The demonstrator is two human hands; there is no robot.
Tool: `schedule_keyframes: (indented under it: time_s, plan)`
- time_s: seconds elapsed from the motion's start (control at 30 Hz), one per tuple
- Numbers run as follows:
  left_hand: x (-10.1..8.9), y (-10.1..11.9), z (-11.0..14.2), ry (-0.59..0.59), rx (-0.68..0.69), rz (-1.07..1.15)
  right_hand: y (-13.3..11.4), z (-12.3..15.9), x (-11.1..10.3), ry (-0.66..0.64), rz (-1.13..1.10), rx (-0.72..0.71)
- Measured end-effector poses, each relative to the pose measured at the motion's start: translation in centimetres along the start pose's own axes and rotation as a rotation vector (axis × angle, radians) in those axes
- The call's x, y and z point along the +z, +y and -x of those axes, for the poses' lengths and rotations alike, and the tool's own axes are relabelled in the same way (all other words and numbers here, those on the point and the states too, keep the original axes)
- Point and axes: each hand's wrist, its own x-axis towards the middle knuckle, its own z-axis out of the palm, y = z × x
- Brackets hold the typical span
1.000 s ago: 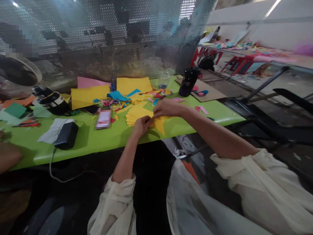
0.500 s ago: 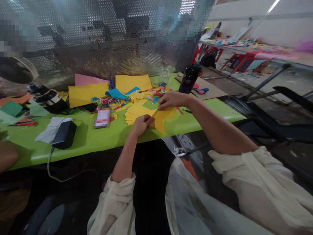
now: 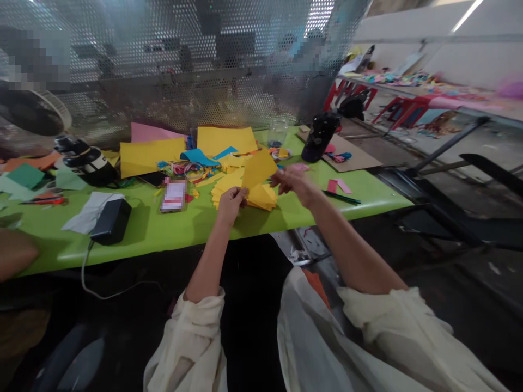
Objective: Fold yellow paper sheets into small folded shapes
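My left hand [image 3: 232,203] is closed, pinching the lower left corner of a yellow paper sheet [image 3: 259,170] that is lifted and tilted above the table. My right hand [image 3: 295,184], a little blurred, is at the sheet's right corner with its fingers apart; whether it touches the paper is unclear. Below the raised sheet lies a fanned stack of yellow paper pieces [image 3: 263,198] on the green tabletop [image 3: 196,224]. Right of my right hand are a dark green pen [image 3: 342,197] and small pink paper strips [image 3: 338,185].
Behind the stack are blue paper strips [image 3: 199,157], mixed scraps and a clear cup [image 3: 278,132]. A black tumbler [image 3: 321,137] stands back right. To the left lie a badge card [image 3: 174,195], a black power adapter [image 3: 111,220], scissors [image 3: 47,200] and a black bottle [image 3: 84,161].
The yellow sheet has been raised and turned upright in my left hand. My right hand has moved off it to the right and its fingers have spread, uncovering the pen and pink strips.
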Motion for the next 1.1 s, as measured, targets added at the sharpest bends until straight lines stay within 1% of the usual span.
schedule_keyframes:
  time_s: [0.07,0.1,0.17,0.23,0.33,0.57,0.83,0.97,1.1]
  plan:
    - [0.0,-0.1,0.0,-0.039,0.010,-0.018,1.1,1.0,2.0,-0.075,-0.021,0.029]
    - [0.0,-0.2,0.0,-0.065,0.022,-0.033,1.6,1.3,2.8,-0.086,-0.069,0.027]
    - [-0.1,-0.3,0.0,-0.087,0.044,-0.061,2.2,1.6,4.1,-0.050,-0.190,0.024]
    - [-0.1,-0.2,0.0,-0.071,0.056,-0.084,2.5,1.6,4.7,0.010,-0.288,0.027]
    - [-0.1,-0.2,0.1,-0.060,0.071,-0.116,2.7,1.6,4.8,0.064,-0.351,0.028]
    - [0.1,-0.2,0.2,-0.100,0.153,-0.215,2.9,1.9,4.4,0.107,-0.358,0.024]
    - [0.2,0.4,0.1,-0.155,-0.031,-0.052,2.8,1.7,3.7,0.159,-0.371,0.014]
    - [0.2,0.7,0.3,-0.190,-0.038,-0.016,2.9,1.8,3.9,0.153,-0.383,0.003]
    - [0.3,0.8,0.4,-0.195,-0.027,-0.053,2.9,1.9,4.3,0.153,-0.415,0.019]
